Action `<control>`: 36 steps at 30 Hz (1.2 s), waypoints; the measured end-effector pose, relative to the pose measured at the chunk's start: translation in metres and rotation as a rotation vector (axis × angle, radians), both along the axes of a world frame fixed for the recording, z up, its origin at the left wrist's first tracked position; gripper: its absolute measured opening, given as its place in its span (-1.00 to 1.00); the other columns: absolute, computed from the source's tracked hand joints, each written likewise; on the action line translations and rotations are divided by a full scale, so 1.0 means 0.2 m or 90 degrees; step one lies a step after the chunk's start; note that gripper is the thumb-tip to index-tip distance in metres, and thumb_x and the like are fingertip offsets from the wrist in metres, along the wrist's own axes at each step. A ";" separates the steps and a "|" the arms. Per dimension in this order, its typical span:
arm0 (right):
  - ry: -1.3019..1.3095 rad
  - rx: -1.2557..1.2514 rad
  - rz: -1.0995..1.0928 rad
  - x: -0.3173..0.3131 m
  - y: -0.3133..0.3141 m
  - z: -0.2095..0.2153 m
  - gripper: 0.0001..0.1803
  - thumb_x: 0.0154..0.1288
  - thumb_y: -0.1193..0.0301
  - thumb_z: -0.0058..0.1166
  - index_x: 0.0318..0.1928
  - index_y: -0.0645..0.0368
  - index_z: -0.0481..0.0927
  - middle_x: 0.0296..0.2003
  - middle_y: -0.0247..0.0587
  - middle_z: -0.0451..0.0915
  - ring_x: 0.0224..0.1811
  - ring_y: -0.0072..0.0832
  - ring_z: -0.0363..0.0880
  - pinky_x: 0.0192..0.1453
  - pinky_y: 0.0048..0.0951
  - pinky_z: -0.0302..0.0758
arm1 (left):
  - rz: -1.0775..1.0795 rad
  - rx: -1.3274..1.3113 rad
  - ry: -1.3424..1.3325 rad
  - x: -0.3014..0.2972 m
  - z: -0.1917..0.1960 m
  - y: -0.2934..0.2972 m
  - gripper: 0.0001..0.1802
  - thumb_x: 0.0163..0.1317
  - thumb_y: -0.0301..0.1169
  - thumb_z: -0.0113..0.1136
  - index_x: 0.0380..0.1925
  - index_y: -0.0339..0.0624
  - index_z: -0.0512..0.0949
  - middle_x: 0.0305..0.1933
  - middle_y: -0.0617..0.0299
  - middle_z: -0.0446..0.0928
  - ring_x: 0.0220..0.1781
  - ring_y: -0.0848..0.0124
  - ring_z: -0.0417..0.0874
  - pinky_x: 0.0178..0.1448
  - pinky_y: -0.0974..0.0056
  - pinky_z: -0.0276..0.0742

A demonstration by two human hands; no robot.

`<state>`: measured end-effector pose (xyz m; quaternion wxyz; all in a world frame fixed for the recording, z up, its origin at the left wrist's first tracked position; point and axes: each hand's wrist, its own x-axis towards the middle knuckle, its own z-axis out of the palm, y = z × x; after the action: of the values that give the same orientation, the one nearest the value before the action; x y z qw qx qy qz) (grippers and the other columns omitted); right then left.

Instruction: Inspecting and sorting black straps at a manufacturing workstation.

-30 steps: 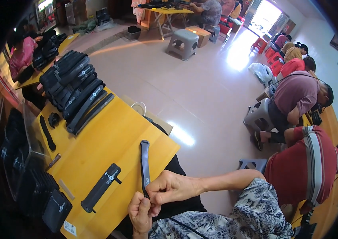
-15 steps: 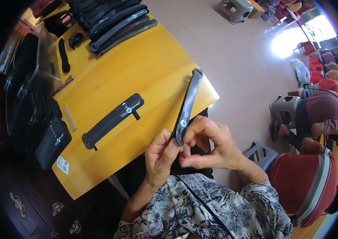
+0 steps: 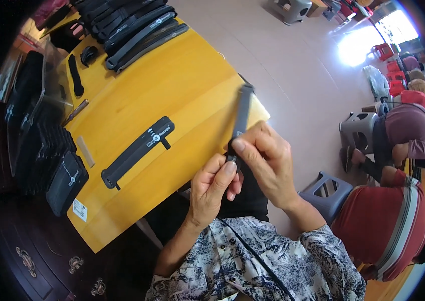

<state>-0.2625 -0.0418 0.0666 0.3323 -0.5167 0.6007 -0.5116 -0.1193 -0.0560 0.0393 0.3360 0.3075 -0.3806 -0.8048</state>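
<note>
Between my two hands is a black storage strap (image 3: 242,111), its long grey-black length standing out toward the far right table corner. My left hand (image 3: 209,188) pinches its near end between thumb and fingers. Just above, my right hand (image 3: 266,163) grips the strap with thumb and bent fingers; part of the strap is hidden under them. On the yellow table, left of my hands, a black backing card (image 3: 137,153) with white print lies flat, two small dark tabs poking out at its edge.
At the far left a pile of black straps (image 3: 142,37) covers the table's back. Stacked black cards (image 3: 67,183) stand along the left edge, near a screwdriver-like tool (image 3: 76,112) and a tan strip (image 3: 86,151). A grey stool (image 3: 325,195) and seated people are on the right.
My right hand has closed onto the strap, its thumb now over the near part. The strap's printed face has turned and is mostly covered. The view has shifted slightly.
</note>
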 end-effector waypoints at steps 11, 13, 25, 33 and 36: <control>0.212 -0.054 -0.536 -1.02 -1.12 -0.29 -0.61 0.16 -0.03 0.10 -0.34 -0.02 0.76 -0.62 -0.31 0.57 -0.47 -0.53 0.50 -0.30 -0.39 0.40 | 0.034 -0.056 -0.131 0.14 -0.07 0.09 -0.67 0.42 -0.31 -0.05 -0.54 -0.20 0.39 -0.60 0.33 0.43 -0.62 0.67 0.32 -0.52 0.54 0.23; 0.212 -0.079 -0.592 -1.19 -1.18 -0.26 -0.58 0.11 -0.04 0.17 -0.34 0.05 0.75 -0.58 -0.31 0.61 -0.47 -0.44 0.52 -0.21 -0.36 0.43 | -0.001 -0.064 -0.152 0.14 -0.05 0.08 -0.67 0.42 -0.30 -0.04 -0.54 -0.21 0.40 -0.59 0.33 0.44 -0.62 0.66 0.33 -0.51 0.54 0.24; 0.489 -0.463 -0.114 -0.46 -0.99 -0.05 -0.79 0.17 0.56 0.15 -0.14 0.16 0.63 -0.35 -0.23 0.64 -0.44 -0.52 0.65 -0.36 -0.56 0.59 | -0.022 0.023 -0.199 0.24 -0.04 -0.05 -0.71 0.42 -0.33 -0.03 -0.19 -0.40 0.51 -0.40 0.15 0.57 -0.46 0.51 0.60 -0.33 0.44 0.55; 0.613 -0.340 0.232 0.09 -1.02 -0.27 -0.81 0.14 0.46 0.00 -0.20 0.17 0.44 -0.28 -0.16 0.38 -0.22 -0.30 0.57 -0.31 -0.38 0.60 | 0.067 0.044 -0.203 0.24 -0.04 -0.04 -0.74 0.37 -0.40 0.05 -0.13 -0.43 0.49 -0.37 0.06 0.60 -0.47 0.43 0.63 -0.34 0.38 0.60; 0.619 -0.295 0.246 0.18 -1.09 -0.32 -0.82 0.18 0.41 0.03 -0.20 0.18 0.46 -0.28 -0.15 0.37 -0.17 -0.28 0.56 -0.25 -0.35 0.60 | 0.091 0.052 -0.202 0.23 -0.03 -0.03 -0.77 0.35 -0.40 0.08 -0.17 -0.40 0.48 -0.38 0.03 0.60 -0.49 0.41 0.63 -0.36 0.38 0.60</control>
<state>-0.2273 -0.2603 0.0025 -0.0166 -0.8523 0.4516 -0.2633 -0.0726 -0.0628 0.0327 0.3150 0.4703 -0.3734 -0.7350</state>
